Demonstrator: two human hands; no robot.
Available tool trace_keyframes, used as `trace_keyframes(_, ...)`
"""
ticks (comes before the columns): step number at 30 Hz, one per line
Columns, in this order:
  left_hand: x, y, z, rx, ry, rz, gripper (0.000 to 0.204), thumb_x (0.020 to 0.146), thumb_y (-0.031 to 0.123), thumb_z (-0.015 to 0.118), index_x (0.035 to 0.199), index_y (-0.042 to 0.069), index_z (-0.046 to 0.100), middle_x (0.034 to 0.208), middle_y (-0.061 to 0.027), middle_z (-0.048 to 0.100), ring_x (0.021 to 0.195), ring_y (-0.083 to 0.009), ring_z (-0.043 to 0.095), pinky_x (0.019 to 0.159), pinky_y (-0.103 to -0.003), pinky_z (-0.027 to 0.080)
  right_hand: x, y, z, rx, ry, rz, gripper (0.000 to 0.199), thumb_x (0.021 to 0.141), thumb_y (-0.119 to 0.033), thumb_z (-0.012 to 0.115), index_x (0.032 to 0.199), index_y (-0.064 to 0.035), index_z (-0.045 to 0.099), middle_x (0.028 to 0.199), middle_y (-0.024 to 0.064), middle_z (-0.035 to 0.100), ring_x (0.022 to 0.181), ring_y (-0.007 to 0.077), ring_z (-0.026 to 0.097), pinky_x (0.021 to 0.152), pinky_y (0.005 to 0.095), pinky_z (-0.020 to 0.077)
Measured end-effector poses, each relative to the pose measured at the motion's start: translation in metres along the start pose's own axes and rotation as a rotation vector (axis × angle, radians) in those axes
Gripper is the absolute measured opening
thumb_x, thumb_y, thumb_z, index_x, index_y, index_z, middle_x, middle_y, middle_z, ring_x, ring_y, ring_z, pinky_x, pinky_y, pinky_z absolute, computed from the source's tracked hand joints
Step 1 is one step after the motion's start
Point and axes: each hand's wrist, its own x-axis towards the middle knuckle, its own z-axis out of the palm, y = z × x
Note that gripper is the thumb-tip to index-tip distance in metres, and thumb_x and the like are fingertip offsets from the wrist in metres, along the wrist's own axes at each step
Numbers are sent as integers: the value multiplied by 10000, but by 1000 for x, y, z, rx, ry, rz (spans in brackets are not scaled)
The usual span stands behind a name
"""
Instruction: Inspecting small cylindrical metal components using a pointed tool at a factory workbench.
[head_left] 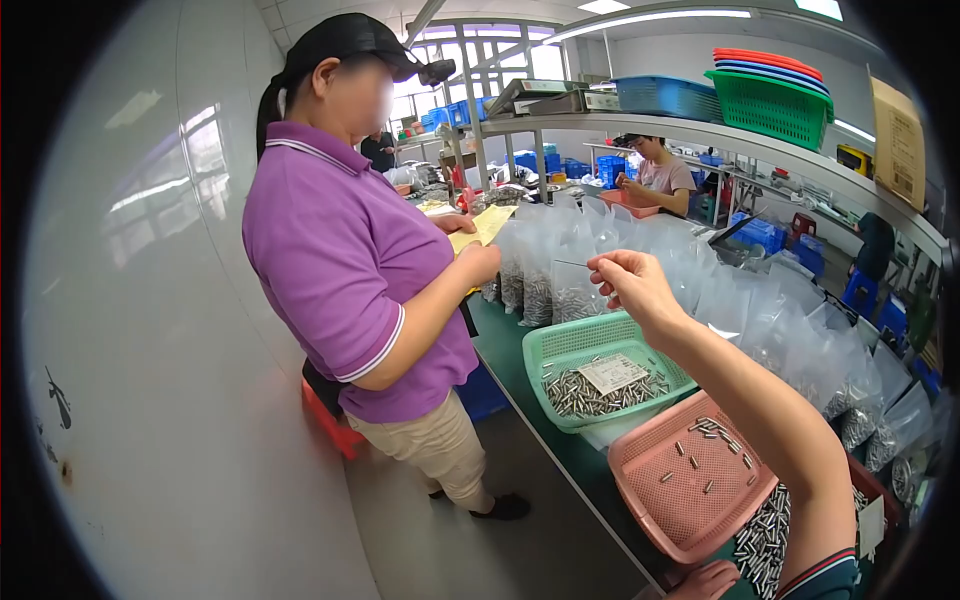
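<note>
My right hand [628,283] is raised over the bench, thumb and forefinger pinched on a thin metal pin [572,264] that points left. Below it a green basket [548,347] holds a heap of small metal pins and a paper slip [611,373]. Nearer me, a pink basket [655,510] holds several scattered pins. Only part of my left hand [705,581] shows at the bottom edge, beside the pink basket's near rim, and its grip is hidden.
A person in a purple shirt [345,260] stands left of the green bench [520,375], holding yellow paper [484,226]. Clear bags of pins [760,320] crowd the bench behind the baskets. A shelf [700,130] overhead carries blue and green baskets. Another person [660,178] sits farther back.
</note>
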Motion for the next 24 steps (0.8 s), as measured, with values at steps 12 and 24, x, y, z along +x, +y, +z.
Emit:
trace_keyframes(12,7,7,-8,-74,25,17,137,727,63,632,856,49,587,857,-96,570,806,-277,561,711,-370,455,20,14,24,-73,13,-87,251,880,-168,475,1009,8,598,824,31,601,680,68,521,556,216,430)
trace_keyframes(24,93,-60,-184,549,-290,-66,122,755,101,587,874,77,604,890,-88,588,830,-252,570,714,-367,457,91,52,63,-207,97,-340,246,889,-134,444,1028,15,583,865,80,638,710,109,550,658,253,457)
